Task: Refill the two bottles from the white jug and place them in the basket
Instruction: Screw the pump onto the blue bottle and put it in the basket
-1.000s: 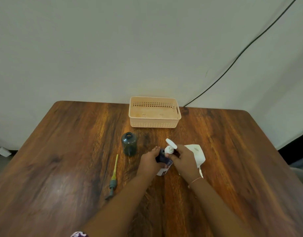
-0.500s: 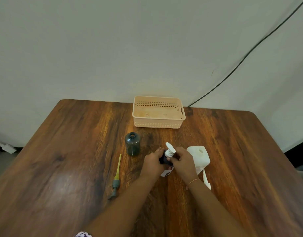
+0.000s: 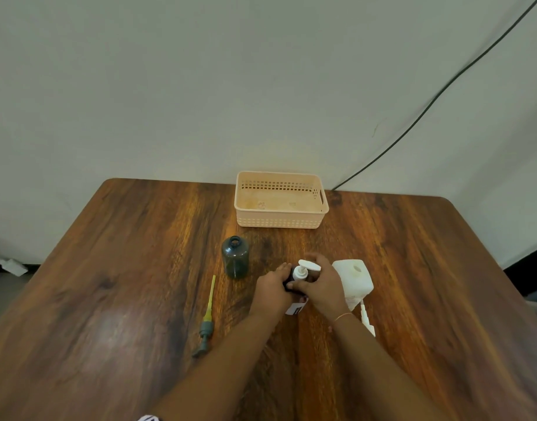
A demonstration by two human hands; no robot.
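A dark bottle with a white label point(image 3: 297, 308) stands in the middle of the table, mostly hidden by my hands. My left hand point(image 3: 270, 290) grips its body. My right hand point(image 3: 323, 288) is closed around the neck under its white pump head point(image 3: 305, 268). An uncapped dark green bottle point(image 3: 235, 257) stands upright to the left. The white jug point(image 3: 353, 279) sits just right of my right hand, uncapped. The peach basket point(image 3: 281, 221) stands empty at the table's far edge.
A yellow-tubed grey pump point(image 3: 207, 319) lies on the wooden table point(image 3: 109, 284) left of my arm. A small white piece point(image 3: 367, 319) lies in front of the jug. A black cable point(image 3: 428, 107) runs down the wall behind.
My right hand has shifted around the pump head, which now points right. My left hand stays on the bottle. The camera view moved slightly.
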